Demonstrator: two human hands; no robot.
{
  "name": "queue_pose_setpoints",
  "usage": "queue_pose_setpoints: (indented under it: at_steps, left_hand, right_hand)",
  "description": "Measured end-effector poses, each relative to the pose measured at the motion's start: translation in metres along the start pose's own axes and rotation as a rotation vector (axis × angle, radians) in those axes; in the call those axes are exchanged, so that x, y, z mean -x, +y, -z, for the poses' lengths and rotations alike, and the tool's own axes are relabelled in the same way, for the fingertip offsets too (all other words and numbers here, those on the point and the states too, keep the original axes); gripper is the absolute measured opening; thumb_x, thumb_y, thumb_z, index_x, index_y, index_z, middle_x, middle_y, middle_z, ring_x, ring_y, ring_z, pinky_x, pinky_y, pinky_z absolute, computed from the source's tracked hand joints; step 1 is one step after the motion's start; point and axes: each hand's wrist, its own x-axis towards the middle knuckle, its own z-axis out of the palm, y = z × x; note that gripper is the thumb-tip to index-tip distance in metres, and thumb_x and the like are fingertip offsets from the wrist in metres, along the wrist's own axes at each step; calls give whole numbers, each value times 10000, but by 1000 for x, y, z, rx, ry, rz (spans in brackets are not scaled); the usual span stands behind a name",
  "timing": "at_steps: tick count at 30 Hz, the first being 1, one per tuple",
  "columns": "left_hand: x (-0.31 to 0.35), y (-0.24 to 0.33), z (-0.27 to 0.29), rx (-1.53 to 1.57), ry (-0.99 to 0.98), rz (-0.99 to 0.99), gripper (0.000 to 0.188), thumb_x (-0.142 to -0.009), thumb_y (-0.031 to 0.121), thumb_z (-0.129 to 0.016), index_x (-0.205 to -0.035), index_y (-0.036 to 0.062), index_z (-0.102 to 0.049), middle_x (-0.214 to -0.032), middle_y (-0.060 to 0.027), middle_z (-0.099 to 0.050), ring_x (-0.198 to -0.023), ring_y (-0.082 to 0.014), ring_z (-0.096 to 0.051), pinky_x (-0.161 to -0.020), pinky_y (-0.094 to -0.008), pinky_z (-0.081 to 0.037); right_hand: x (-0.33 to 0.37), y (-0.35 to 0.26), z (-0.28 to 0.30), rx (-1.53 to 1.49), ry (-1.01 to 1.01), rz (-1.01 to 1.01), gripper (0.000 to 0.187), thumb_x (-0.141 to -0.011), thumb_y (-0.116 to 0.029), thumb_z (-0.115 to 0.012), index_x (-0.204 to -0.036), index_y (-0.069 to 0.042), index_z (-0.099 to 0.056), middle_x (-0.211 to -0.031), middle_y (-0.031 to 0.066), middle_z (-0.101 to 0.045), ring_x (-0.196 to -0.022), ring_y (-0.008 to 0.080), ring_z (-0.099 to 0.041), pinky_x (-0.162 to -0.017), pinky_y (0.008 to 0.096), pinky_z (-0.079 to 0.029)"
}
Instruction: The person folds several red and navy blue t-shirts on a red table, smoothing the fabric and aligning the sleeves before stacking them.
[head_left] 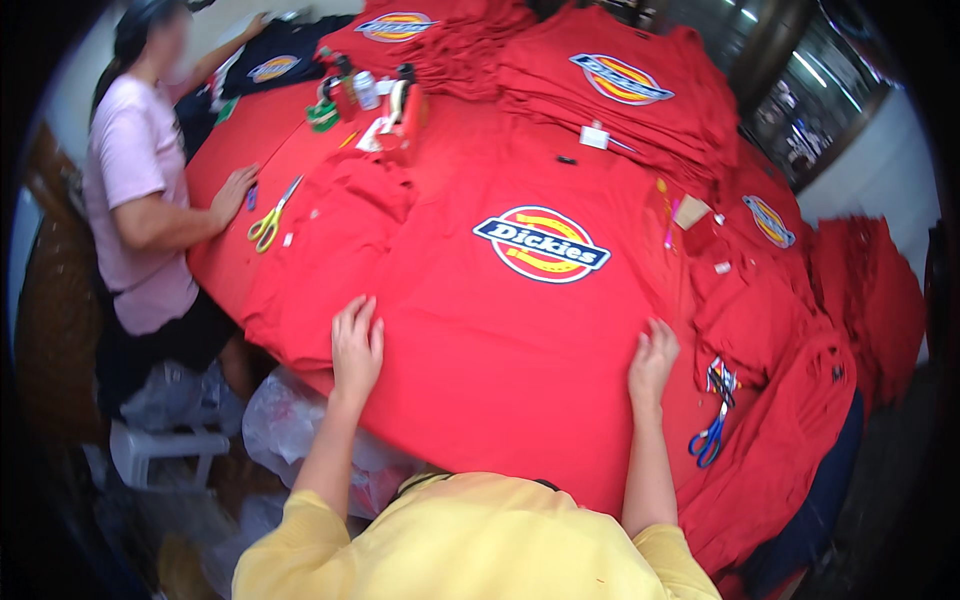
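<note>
The short-sleeved red fabric T-shirt with an oval multicoloured chest print point(490, 345) lies spread on the table before the person. The bare left hand point(357, 348) rests near its left side, fingers loosely parted; the bare right hand point(653, 360), fingers relaxed and slightly bent, is at its right, near blue-handled metal scissors point(708, 440).

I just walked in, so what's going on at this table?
The person's left hand and right hand are open at either side of a red shirt spread flat, its logo facing up; whether they press on it is unclear. To the left, a co-worker has one hand down near yellow scissors and the other by a dark shirt. Blue scissors lie to the right, and red shirts are piled behind.
</note>
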Motion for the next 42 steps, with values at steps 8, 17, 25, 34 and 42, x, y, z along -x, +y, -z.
queue_pose_setpoints:
  at_steps: [8, 17, 25, 34, 42]
  left_hand:
    - [-141, -28, -1, 331, -605, 302, 246, -854, 252, -700, -731, 49, -637, -684, -78, -635, -656, -219, -592, -621, -349, -468]
    - [-120, 17, 92, 1240, -640, 389, 138, -883, 200, -692, -850, 140, -572, -818, 54, -629, -687, -37, -554, -622, -224, -437]
    - [-201, 54, 141, 1384, -390, 227, 141, -891, 128, -666, -782, 106, -580, -852, -5, -647, -839, -112, -618, -812, -291, -487]
    - [-149, 50, 179, 1181, -232, -76, 441, -824, 44, -690, -1232, 43, -520, -1079, -25, -580, -950, -103, -573, -849, -267, -474]
    - [37, -38, 63, 649, -551, 315, 369, -787, 84, -719, -1127, 37, -584, -878, -34, -637, -820, -122, -593, -777, -289, -491]
  right_hand:
    - [-35, 36, 26, -79, -251, -191, 241, -862, -195, -692, -852, 7, -561, -737, 132, -603, -721, 334, -602, -681, 428, -457]
    - [-22, -24, 213, -1546, -243, -84, 158, -928, -29, -584, -1058, -98, -526, -764, -41, -502, -482, 9, -341, -375, 171, -230]
    - [-149, 43, 243, -1133, 94, -53, 218, -956, -120, -594, -1156, -37, -610, -1007, -1, -633, -763, 23, -567, -554, 172, -423]
    - [-41, -9, 270, -810, 102, 42, 126, -914, -49, -614, -1022, -6, -663, -960, 29, -638, -815, 92, -576, -696, 223, -470]
    - [147, 50, 171, -671, -441, -476, 105, -864, -15, -635, -969, -12, -643, -821, 5, -622, -699, 70, -571, -626, 203, -446]
